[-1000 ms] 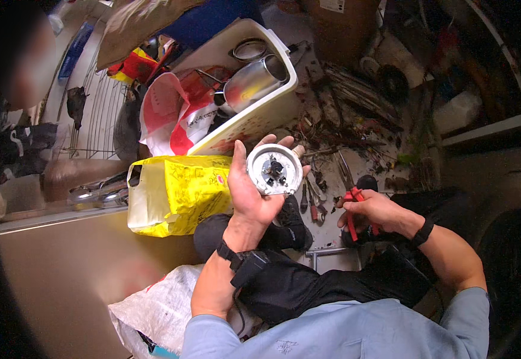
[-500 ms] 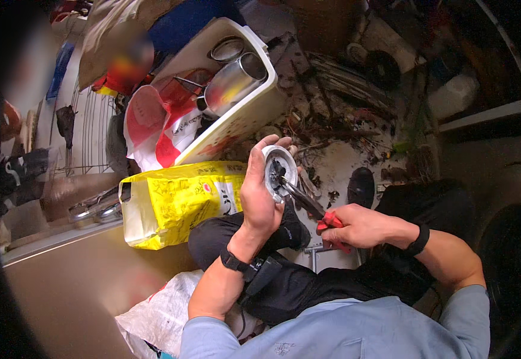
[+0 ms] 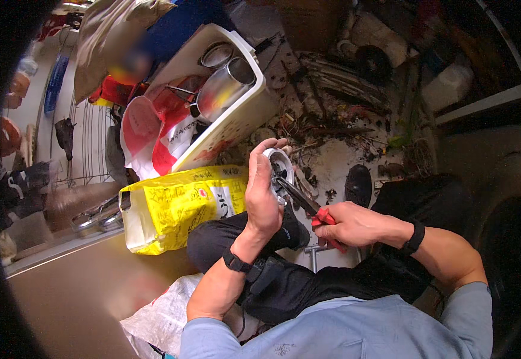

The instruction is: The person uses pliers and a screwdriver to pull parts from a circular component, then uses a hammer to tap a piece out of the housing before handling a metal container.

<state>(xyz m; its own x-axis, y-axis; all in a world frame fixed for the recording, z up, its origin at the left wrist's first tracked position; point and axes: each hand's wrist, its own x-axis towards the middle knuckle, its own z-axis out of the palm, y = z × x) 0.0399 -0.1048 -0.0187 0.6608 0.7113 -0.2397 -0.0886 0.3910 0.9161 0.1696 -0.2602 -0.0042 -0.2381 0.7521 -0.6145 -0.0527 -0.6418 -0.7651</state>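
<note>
Gripped in my left hand [image 3: 263, 194] is a small round metal cup [image 3: 284, 160] with a pale rim and dark material inside. Its opening is tilted toward the right, and my fingers wrap its far side. My right hand [image 3: 356, 224] is closed round the red handles of a pair of pliers [image 3: 301, 197]. The dark jaws reach into the cup's mouth from the lower right. Whether they pinch anything there is hidden. Both hands are above my bent legs, in front of my body.
At the left, a yellow bag [image 3: 191, 203] lies beside a white bin [image 3: 233, 128] holding a metal canister [image 3: 224, 90] and red-and-white packaging. Sticks and dark debris [image 3: 344, 128] litter the floor ahead. A white sack [image 3: 164, 317] lies by my left elbow.
The cup has turned in my left hand, so its opening looks narrower and faces more to the right. My right hand and the pliers have shifted slightly left.
</note>
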